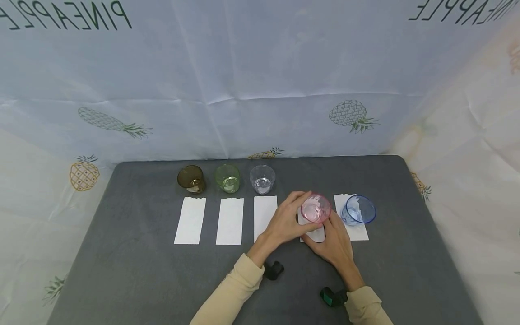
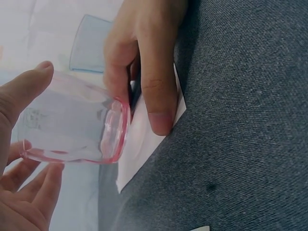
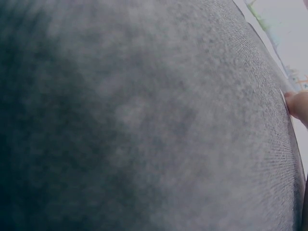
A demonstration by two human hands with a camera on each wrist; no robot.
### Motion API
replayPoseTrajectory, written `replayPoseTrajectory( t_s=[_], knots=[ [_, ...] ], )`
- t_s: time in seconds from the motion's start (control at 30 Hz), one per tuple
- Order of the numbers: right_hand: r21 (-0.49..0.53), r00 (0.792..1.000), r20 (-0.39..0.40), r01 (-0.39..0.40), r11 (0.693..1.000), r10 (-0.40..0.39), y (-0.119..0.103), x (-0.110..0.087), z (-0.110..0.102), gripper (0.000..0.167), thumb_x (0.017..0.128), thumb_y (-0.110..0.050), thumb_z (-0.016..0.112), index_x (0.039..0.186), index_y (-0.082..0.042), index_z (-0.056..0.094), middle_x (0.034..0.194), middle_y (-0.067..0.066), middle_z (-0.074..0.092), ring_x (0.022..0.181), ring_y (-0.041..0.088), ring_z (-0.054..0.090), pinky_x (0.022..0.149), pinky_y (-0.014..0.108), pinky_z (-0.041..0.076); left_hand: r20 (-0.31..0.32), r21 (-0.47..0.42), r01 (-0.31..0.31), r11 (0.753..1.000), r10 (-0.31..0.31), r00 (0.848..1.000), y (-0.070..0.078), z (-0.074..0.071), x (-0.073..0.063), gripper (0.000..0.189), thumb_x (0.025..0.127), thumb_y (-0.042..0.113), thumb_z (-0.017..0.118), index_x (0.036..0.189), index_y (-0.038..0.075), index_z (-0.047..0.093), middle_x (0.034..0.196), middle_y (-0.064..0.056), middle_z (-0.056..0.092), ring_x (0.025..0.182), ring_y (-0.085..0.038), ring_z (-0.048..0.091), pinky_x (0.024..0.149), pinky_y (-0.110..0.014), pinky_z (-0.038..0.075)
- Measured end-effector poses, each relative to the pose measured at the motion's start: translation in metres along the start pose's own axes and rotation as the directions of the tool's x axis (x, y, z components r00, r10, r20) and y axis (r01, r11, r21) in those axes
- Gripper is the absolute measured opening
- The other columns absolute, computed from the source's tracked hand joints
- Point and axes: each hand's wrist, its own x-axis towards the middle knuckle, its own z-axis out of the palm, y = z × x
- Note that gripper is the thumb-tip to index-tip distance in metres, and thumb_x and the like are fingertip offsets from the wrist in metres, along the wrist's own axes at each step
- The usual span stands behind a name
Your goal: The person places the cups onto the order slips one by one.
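Observation:
My left hand [image 1: 289, 220] grips a clear pink-tinted glass [image 1: 315, 209] between thumb and fingers. In the left wrist view the glass [image 2: 77, 120] is tilted, its base over a white paper strip [image 2: 139, 149]. My right hand [image 1: 335, 239] lies across that strip. Its straight thumb [image 2: 156, 96] presses near the paper's edge, and its other fingers reach down on the far side, close to the glass base. On the right, a blue glass [image 1: 359, 210] stands on another white strip [image 1: 357, 232]. The right wrist view shows mostly blurred table and one fingertip [image 3: 298, 106].
Brown [image 1: 191, 179], green [image 1: 227, 178] and clear [image 1: 262, 178] glasses stand along the back of the grey table [image 1: 122, 253]. In front of them lie white paper strips [image 1: 189, 221]. A pineapple-print cloth [image 1: 264, 67] hangs behind the table.

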Motion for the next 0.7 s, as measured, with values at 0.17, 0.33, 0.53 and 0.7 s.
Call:
replayPoseTrajectory(
  t_s=[0.17, 0.33, 0.53, 0.7],
  knots=[
    [0.001, 1.000, 0.008, -0.012, 1.000, 0.012, 0.0001, 0.0002, 0.0001, 0.096, 0.081, -0.070, 0.070, 0.143, 0.001, 0.053, 0.136, 0.022, 0.059, 0.123, 0.043, 0.058, 0.106, 0.059, 0.046, 0.001, 0.000, -0.005, 1.000, 0.005, 1.000, -0.0022, 0.0015, -0.0011, 0.086, 0.079, 0.034, 0.089, 0.150, 0.004, 0.051, 0.141, -0.012, 0.059, 0.129, -0.022, 0.060, 0.107, -0.035, 0.053],
    [0.001, 1.000, -0.003, -0.004, 1.000, 0.004, 0.0014, 0.0006, 0.0012, 0.103, 0.085, -0.083, 0.053, 0.143, 0.002, 0.052, 0.135, 0.023, 0.060, 0.123, 0.043, 0.059, 0.106, 0.059, 0.046, 0.006, 0.000, -0.006, 1.000, 0.006, 1.000, -0.0040, 0.0035, -0.0010, 0.085, 0.080, 0.034, 0.089, 0.149, 0.002, 0.051, 0.140, -0.012, 0.059, 0.128, -0.023, 0.061, 0.106, -0.035, 0.053],
    [0.001, 1.000, -0.013, 0.002, 1.000, -0.002, 0.0020, 0.0005, 0.0011, 0.097, 0.078, -0.065, 0.075, 0.144, 0.002, 0.051, 0.135, 0.023, 0.060, 0.122, 0.042, 0.059, 0.105, 0.058, 0.047, 0.011, -0.005, 0.001, 1.000, -0.001, 1.000, -0.0060, 0.0054, -0.0007, 0.085, 0.080, 0.033, 0.089, 0.149, 0.001, 0.051, 0.140, -0.012, 0.059, 0.129, -0.022, 0.061, 0.107, -0.035, 0.053],
    [-0.001, 1.000, 0.001, -0.008, 1.000, 0.008, 0.0013, 0.0006, 0.0005, 0.098, 0.075, -0.060, 0.080, 0.145, 0.002, 0.051, 0.137, 0.022, 0.059, 0.124, 0.041, 0.058, 0.106, 0.057, 0.047, 0.011, -0.010, 0.005, 1.000, -0.005, 1.000, -0.0074, 0.0062, -0.0006, 0.084, 0.080, 0.033, 0.089, 0.148, 0.001, 0.052, 0.140, -0.013, 0.059, 0.129, -0.023, 0.061, 0.108, -0.036, 0.053]
  ],
)
